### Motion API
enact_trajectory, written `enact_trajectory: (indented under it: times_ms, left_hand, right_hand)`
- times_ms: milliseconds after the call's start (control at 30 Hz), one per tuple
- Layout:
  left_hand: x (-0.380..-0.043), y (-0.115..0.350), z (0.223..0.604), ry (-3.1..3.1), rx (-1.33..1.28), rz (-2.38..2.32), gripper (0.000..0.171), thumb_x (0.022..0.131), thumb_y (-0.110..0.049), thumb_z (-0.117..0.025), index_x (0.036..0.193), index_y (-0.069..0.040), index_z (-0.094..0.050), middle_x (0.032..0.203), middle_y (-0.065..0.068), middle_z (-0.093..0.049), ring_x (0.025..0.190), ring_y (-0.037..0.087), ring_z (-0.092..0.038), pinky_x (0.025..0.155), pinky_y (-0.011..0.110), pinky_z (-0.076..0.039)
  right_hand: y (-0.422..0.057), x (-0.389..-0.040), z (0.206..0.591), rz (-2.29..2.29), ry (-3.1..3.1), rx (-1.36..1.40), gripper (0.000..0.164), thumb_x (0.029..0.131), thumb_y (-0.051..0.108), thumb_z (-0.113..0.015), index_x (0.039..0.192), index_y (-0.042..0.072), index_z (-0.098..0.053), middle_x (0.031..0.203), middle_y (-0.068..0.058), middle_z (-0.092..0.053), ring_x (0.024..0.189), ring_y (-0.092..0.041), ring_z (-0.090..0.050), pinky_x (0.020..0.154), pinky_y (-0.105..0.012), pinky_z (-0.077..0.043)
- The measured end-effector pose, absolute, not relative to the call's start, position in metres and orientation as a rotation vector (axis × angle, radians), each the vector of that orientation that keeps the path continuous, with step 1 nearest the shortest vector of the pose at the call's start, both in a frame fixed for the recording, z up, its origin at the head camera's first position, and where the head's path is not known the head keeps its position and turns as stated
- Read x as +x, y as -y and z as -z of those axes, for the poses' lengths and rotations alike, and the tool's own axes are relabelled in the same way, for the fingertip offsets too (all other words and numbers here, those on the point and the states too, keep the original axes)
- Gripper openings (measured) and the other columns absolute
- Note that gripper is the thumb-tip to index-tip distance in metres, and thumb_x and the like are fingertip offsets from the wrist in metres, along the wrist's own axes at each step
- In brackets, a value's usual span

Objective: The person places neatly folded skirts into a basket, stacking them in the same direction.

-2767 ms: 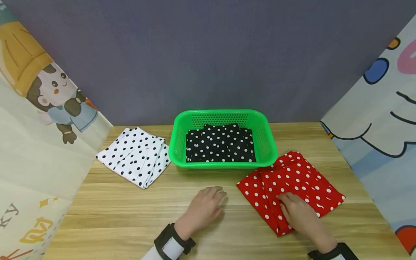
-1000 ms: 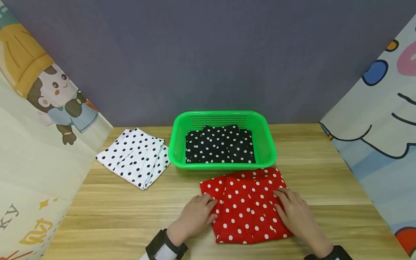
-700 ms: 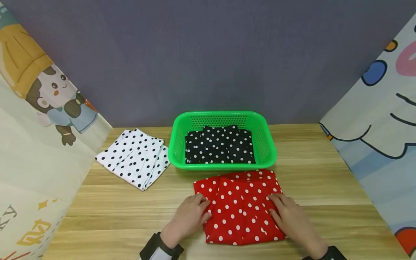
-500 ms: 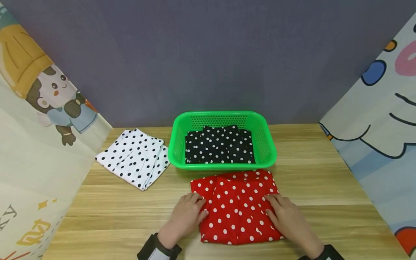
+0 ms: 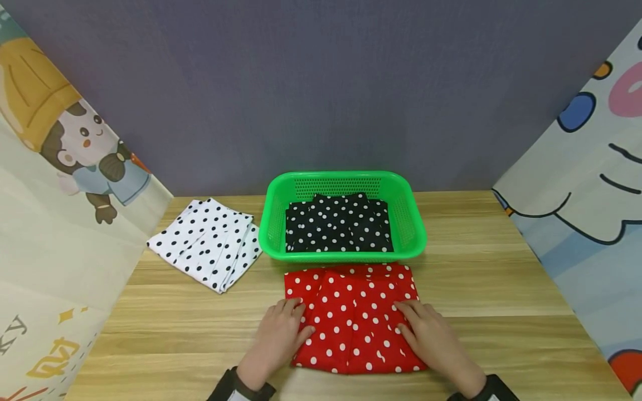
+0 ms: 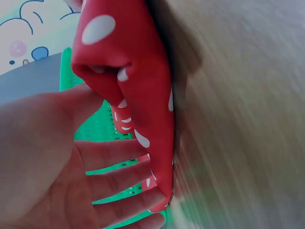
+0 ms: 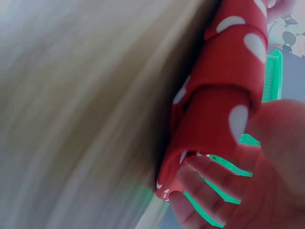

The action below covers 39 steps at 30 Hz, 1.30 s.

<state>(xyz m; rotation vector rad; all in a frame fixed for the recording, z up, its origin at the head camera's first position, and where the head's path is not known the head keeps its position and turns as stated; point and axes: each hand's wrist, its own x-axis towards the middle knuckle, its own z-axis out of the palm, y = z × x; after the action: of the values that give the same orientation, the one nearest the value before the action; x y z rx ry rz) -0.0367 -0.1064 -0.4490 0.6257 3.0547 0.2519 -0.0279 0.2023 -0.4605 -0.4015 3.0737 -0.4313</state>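
Observation:
A folded red cloth with white polka dots (image 5: 353, 331) lies on the table in front of the green basket, its sides nearly square to it. My left hand (image 5: 275, 337) rests at its left side, thumb on top; in the left wrist view the fingers (image 6: 119, 183) stretch straight along the layered edge (image 6: 150, 105). On the opposite side, my right hand (image 5: 432, 337) touches the cloth with thumb and fingertips. The right wrist view shows loosely extended fingers (image 7: 209, 179) by the stacked folds (image 7: 219, 109).
The green plastic basket (image 5: 343, 257) stands against the grey back panel (image 5: 321, 100), with a folded black polka-dot cloth (image 5: 341, 225) inside. Left of it, a folded white cloth with black dots (image 5: 205, 239) lies on the wooden table (image 5: 506, 289). Printed panels border both sides.
The red cloth, earlier lying askew at the right, has turned straighter and slid left in front of the basket. Both hands are now at its sides and have moved left with it.

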Motion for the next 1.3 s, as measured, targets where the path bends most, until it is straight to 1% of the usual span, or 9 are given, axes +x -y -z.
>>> enact_trajectory:
  times_ms: [133,267,567,833,900,1067,1233,1300]
  left_hand:
    - [-0.038,0.112,0.451,-3.052,0.596,-0.283,0.054,0.081,-0.041,-0.066,0.119,-0.003,-0.059,0.121,0.013,-0.055,0.111,0.03,-0.05,0.09,0.043,-0.045]
    - [-0.038,0.118,0.453,-3.046,0.582,-0.338,0.057,0.078,-0.039,-0.07,0.12,-0.003,-0.058,0.123,0.013,-0.053,0.113,0.03,-0.049,0.09,0.045,-0.045]
    - [-0.04,0.126,0.451,-2.982,0.533,-0.445,0.062,0.074,-0.036,-0.075,0.123,-0.002,-0.056,0.126,0.014,-0.051,0.116,0.031,-0.047,0.091,0.047,-0.045]
    - [-0.042,0.132,0.448,-2.971,0.504,-0.45,0.063,0.072,-0.033,-0.077,0.122,-0.001,-0.056,0.125,0.014,-0.052,0.114,0.03,-0.048,0.089,0.046,-0.046]
    - [-0.043,0.132,0.447,-2.972,0.512,-0.441,0.063,0.072,-0.034,-0.077,0.122,-0.002,-0.056,0.125,0.014,-0.052,0.113,0.03,-0.049,0.089,0.046,-0.046]
    - [-0.047,0.131,0.446,-2.991,0.481,-0.448,0.062,0.072,-0.034,-0.077,0.122,-0.003,-0.056,0.122,0.014,-0.054,0.108,0.029,-0.052,0.086,0.045,-0.048]
    - [-0.055,0.128,0.445,-3.043,0.41,-0.487,0.061,0.071,-0.032,-0.078,0.12,-0.002,-0.057,0.117,0.015,-0.054,0.096,0.027,-0.054,0.078,0.04,-0.05]
    - [-0.058,0.127,0.445,-3.041,0.354,-0.514,0.062,0.07,-0.031,-0.078,0.12,-0.001,-0.056,0.116,0.015,-0.054,0.093,0.025,-0.054,0.076,0.039,-0.051]
  right_hand:
    - [-0.196,-0.028,0.459,0.453,-3.055,-0.406,0.052,0.074,0.029,-0.075,0.12,0.01,-0.06,0.11,-0.005,-0.059,0.093,-0.019,-0.054,0.08,-0.04,-0.051]
    - [-0.192,-0.029,0.458,0.459,-3.03,-0.399,0.054,0.073,0.029,-0.075,0.121,0.011,-0.059,0.112,-0.004,-0.059,0.094,-0.018,-0.054,0.082,-0.04,-0.051]
    - [-0.186,-0.031,0.456,0.439,-3.048,-0.467,0.053,0.075,0.03,-0.074,0.122,0.011,-0.058,0.118,-0.006,-0.058,0.105,-0.024,-0.055,0.091,-0.048,-0.045]
    - [-0.181,-0.032,0.453,0.429,-3.028,-0.49,0.052,0.078,0.032,-0.071,0.124,0.013,-0.057,0.119,-0.005,-0.058,0.106,-0.024,-0.054,0.091,-0.047,-0.046]
    - [-0.181,-0.033,0.452,0.454,-3.025,-0.488,0.053,0.078,0.031,-0.072,0.124,0.012,-0.057,0.118,-0.007,-0.058,0.105,-0.024,-0.055,0.09,-0.047,-0.047]
    - [-0.184,-0.04,0.451,0.572,-3.007,-0.445,0.057,0.077,0.024,-0.073,0.126,0.005,-0.053,0.118,-0.012,-0.056,0.104,-0.026,-0.056,0.083,-0.045,-0.051]
    - [-0.187,-0.05,0.453,0.606,-3.022,-0.395,0.06,0.078,0.022,-0.073,0.128,0.0,-0.049,0.118,-0.016,-0.054,0.102,-0.027,-0.055,0.08,-0.043,-0.053]
    - [-0.187,-0.054,0.454,0.622,-3.028,-0.376,0.06,0.078,0.022,-0.072,0.128,-0.002,-0.048,0.117,-0.017,-0.054,0.099,-0.027,-0.055,0.079,-0.043,-0.053]
